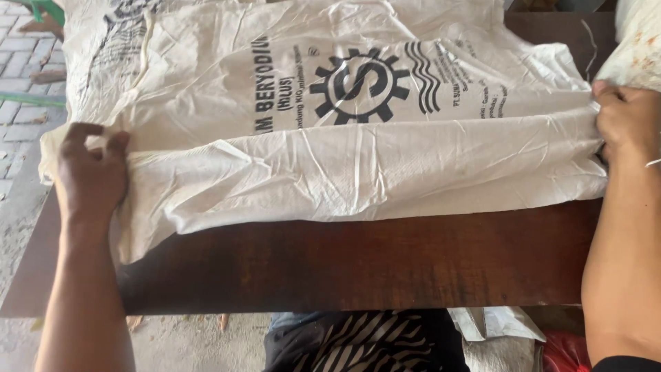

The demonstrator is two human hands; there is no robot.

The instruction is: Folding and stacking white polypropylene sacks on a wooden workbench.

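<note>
The white woven sack (358, 165) is lying crumpled across the dark wooden table (372, 258), its near edge folded over. At nine o'clock the left hand (89, 172) is pinching the sack's edge in its grip. At three o'clock the right hand (626, 124) is clutching the opposite edge, fingers curled shut.

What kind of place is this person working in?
Probably an informal outdoor or open-sided work spot, not a factory: a dark wooden table holds a white woven sack, with brick paving and bare ground around it.
</note>
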